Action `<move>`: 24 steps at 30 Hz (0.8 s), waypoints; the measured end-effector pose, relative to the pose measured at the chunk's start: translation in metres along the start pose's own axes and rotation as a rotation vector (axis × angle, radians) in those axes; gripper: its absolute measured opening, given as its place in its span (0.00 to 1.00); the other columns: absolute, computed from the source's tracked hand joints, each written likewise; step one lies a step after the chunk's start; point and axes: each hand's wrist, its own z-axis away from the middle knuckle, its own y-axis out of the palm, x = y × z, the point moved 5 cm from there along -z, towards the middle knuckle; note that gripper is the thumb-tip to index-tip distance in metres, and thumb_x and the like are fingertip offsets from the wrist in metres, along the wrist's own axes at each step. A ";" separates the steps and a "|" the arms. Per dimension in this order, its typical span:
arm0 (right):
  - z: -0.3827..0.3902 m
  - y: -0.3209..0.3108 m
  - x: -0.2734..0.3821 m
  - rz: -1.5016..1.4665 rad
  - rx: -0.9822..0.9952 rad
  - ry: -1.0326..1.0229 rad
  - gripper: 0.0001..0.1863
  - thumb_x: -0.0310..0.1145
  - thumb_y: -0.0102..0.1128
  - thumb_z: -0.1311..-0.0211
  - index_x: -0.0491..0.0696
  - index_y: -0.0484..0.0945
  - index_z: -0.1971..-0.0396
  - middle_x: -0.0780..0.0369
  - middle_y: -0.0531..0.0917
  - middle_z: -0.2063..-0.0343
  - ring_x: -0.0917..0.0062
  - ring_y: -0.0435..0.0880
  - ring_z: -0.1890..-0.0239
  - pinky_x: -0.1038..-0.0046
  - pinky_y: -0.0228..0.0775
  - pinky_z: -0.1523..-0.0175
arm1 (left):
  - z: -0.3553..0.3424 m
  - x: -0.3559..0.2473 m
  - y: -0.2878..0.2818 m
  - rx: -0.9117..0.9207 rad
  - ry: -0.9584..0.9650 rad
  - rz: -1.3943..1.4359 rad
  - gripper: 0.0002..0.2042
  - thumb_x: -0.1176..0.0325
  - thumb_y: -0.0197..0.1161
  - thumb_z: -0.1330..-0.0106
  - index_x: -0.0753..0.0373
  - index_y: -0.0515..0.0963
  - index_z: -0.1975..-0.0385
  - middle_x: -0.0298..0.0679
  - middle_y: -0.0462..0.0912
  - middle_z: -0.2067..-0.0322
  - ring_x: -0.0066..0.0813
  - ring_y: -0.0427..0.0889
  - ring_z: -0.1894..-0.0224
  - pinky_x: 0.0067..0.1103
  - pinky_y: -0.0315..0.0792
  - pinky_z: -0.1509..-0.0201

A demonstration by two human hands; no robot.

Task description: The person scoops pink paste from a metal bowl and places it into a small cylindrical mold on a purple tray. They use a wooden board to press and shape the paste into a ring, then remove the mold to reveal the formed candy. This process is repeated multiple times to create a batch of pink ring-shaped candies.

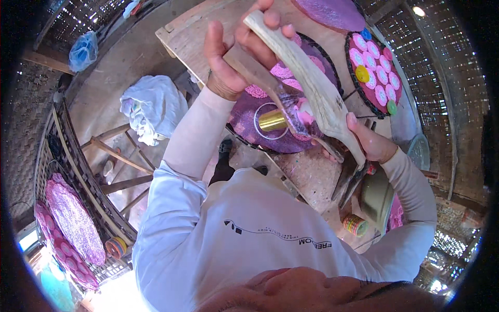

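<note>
My left hand (252,44) is closed round the upper end of a long, pale wooden piece (306,73), its fingers over the top. A darker, flat wooden piece (260,78) rests against the same palm. Lower down, my right hand (375,143) grips the pale piece near its narrow end. The two pieces lie side by side, held tilted above the table; whether they are joined is unclear. Something pink (305,112) shows between them. Just beyond, a gold cylinder (271,120) with a metal ring is over a purple round tray (244,117) bearing pink lacy discs.
Another round tray (352,86) of pink-and-white discs stands at the right on the wooden table (192,31). A greenish basin (375,195) and stacked coloured rings (355,225) are near my right elbow. Left are a white cloth bundle (154,106) and a wooden frame (122,156).
</note>
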 end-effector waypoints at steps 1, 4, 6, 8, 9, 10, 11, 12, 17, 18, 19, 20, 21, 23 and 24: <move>-0.006 -0.002 -0.002 -0.003 0.051 0.016 0.33 0.58 0.31 0.36 0.44 0.64 0.47 0.62 0.76 0.63 0.82 0.75 0.66 0.80 0.68 0.60 | 0.006 -0.001 -0.004 0.001 0.017 0.035 0.28 0.48 0.56 0.44 0.56 0.62 0.48 0.33 0.67 0.59 0.35 0.65 0.50 0.31 0.60 0.44; -0.021 -0.010 -0.012 0.037 0.036 0.036 0.33 0.58 0.30 0.36 0.44 0.67 0.50 0.62 0.76 0.65 0.82 0.75 0.68 0.80 0.68 0.61 | 0.020 -0.001 -0.014 -0.141 0.059 0.052 0.15 0.54 0.50 0.42 0.57 0.68 0.63 0.34 0.67 0.67 0.36 0.66 0.55 0.31 0.61 0.48; -0.027 -0.014 -0.019 0.136 0.013 0.032 0.32 0.58 0.30 0.35 0.44 0.68 0.52 0.63 0.76 0.68 0.82 0.75 0.69 0.79 0.68 0.62 | 0.030 -0.002 -0.028 -0.150 0.041 0.061 0.13 0.54 0.50 0.42 0.56 0.68 0.66 0.33 0.67 0.69 0.36 0.67 0.57 0.31 0.62 0.51; -0.034 -0.019 -0.025 0.244 -0.010 0.017 0.32 0.57 0.30 0.35 0.43 0.71 0.56 0.63 0.76 0.71 0.82 0.74 0.70 0.79 0.67 0.63 | 0.035 -0.004 -0.033 -0.210 0.000 -0.042 0.07 0.57 0.49 0.40 0.51 0.68 0.71 0.25 0.66 0.75 0.28 0.67 0.64 0.28 0.61 0.52; -0.037 -0.023 -0.029 0.301 -0.023 0.006 0.32 0.57 0.30 0.35 0.42 0.72 0.59 0.64 0.76 0.72 0.82 0.74 0.71 0.78 0.67 0.64 | 0.037 -0.005 -0.036 -0.211 -0.004 -0.057 0.07 0.57 0.48 0.40 0.50 0.68 0.72 0.25 0.67 0.76 0.27 0.67 0.64 0.29 0.60 0.52; -0.040 -0.026 -0.032 0.360 -0.033 -0.006 0.32 0.56 0.30 0.35 0.42 0.74 0.61 0.64 0.77 0.74 0.82 0.73 0.72 0.78 0.67 0.65 | 0.040 -0.007 -0.038 -0.212 -0.008 -0.075 0.07 0.57 0.48 0.40 0.50 0.68 0.73 0.24 0.67 0.77 0.27 0.67 0.65 0.29 0.60 0.52; -0.044 -0.029 -0.036 0.396 -0.058 -0.028 0.32 0.56 0.31 0.35 0.41 0.75 0.64 0.64 0.77 0.75 0.82 0.73 0.73 0.77 0.67 0.65 | 0.041 -0.009 -0.040 -0.213 -0.012 -0.092 0.07 0.57 0.48 0.40 0.49 0.68 0.74 0.24 0.67 0.78 0.26 0.68 0.66 0.29 0.60 0.52; -0.047 -0.032 -0.040 0.431 -0.083 -0.051 0.32 0.56 0.31 0.35 0.41 0.76 0.67 0.64 0.77 0.77 0.81 0.73 0.74 0.77 0.66 0.66 | 0.043 -0.010 -0.040 -0.249 -0.022 -0.114 0.07 0.57 0.47 0.40 0.48 0.68 0.77 0.23 0.67 0.80 0.26 0.69 0.68 0.29 0.60 0.52; -0.049 -0.026 -0.036 0.487 -0.103 -0.048 0.32 0.56 0.34 0.35 0.41 0.77 0.73 0.64 0.78 0.80 0.82 0.73 0.79 0.78 0.66 0.70 | 0.047 -0.013 -0.040 -0.274 -0.006 -0.102 0.09 0.55 0.46 0.39 0.49 0.68 0.77 0.24 0.68 0.80 0.26 0.69 0.69 0.28 0.61 0.53; -0.047 -0.027 -0.041 0.449 -0.110 -0.010 0.32 0.56 0.34 0.35 0.41 0.77 0.72 0.64 0.78 0.80 0.82 0.73 0.79 0.78 0.66 0.71 | 0.048 -0.012 -0.040 -0.298 -0.002 -0.098 0.09 0.55 0.46 0.39 0.50 0.68 0.77 0.24 0.68 0.80 0.26 0.69 0.69 0.28 0.61 0.54; -0.046 -0.026 -0.044 0.412 -0.114 0.026 0.32 0.56 0.34 0.35 0.41 0.77 0.71 0.64 0.78 0.81 0.83 0.73 0.79 0.79 0.66 0.72 | 0.051 -0.010 -0.040 -0.346 0.020 -0.055 0.10 0.55 0.46 0.39 0.51 0.67 0.77 0.26 0.68 0.79 0.28 0.68 0.68 0.28 0.63 0.56; -0.043 -0.024 -0.043 0.363 -0.130 0.045 0.31 0.56 0.35 0.36 0.42 0.77 0.71 0.64 0.78 0.81 0.83 0.73 0.80 0.79 0.66 0.72 | 0.055 -0.007 -0.041 -0.394 0.041 -0.012 0.11 0.55 0.46 0.38 0.53 0.67 0.77 0.28 0.68 0.79 0.30 0.68 0.67 0.28 0.64 0.58; -0.040 -0.018 -0.039 0.314 -0.145 0.064 0.31 0.56 0.36 0.36 0.42 0.78 0.71 0.64 0.78 0.81 0.84 0.73 0.80 0.80 0.65 0.73 | 0.058 -0.004 -0.042 -0.441 0.061 0.031 0.12 0.55 0.46 0.38 0.54 0.67 0.78 0.30 0.68 0.78 0.32 0.68 0.66 0.29 0.65 0.60; -0.033 -0.015 -0.033 0.265 -0.175 0.085 0.30 0.56 0.37 0.37 0.43 0.78 0.70 0.65 0.78 0.81 0.84 0.73 0.80 0.80 0.65 0.74 | 0.063 0.003 -0.042 -0.489 0.076 0.038 0.12 0.55 0.46 0.38 0.55 0.67 0.78 0.30 0.68 0.78 0.32 0.68 0.66 0.28 0.65 0.60; -0.030 -0.016 -0.032 0.263 -0.190 0.085 0.30 0.57 0.38 0.37 0.43 0.78 0.70 0.65 0.78 0.81 0.84 0.73 0.80 0.81 0.65 0.74 | 0.065 0.006 -0.044 -0.513 0.084 0.042 0.12 0.55 0.46 0.38 0.55 0.67 0.78 0.30 0.68 0.79 0.32 0.68 0.66 0.28 0.66 0.60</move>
